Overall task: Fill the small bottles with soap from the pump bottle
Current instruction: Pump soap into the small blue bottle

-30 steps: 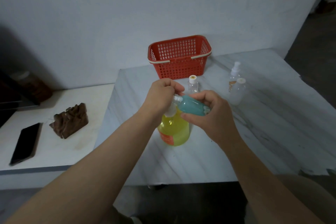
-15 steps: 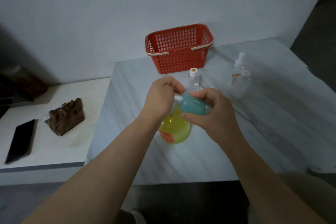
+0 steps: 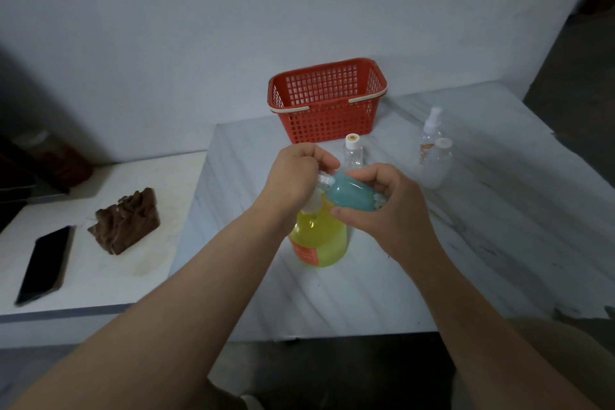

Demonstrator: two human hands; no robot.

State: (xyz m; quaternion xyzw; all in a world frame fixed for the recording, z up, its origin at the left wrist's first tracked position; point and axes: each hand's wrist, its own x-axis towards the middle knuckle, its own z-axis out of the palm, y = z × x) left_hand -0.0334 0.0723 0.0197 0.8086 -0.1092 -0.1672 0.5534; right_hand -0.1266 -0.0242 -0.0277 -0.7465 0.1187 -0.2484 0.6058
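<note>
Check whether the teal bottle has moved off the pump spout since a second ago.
No. Against the yellow pump bottle, the teal bottle keeps its place: neck at the spout, gripped by the right hand. Only the camera shifted.

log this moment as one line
step: filling | left hand: grips pump head of yellow pump bottle | right hand: holds teal bottle tilted, mouth at nozzle

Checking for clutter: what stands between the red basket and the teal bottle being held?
In the head view, a small clear bottle with a white cap stands upright between the red basket and the teal bottle.
</note>
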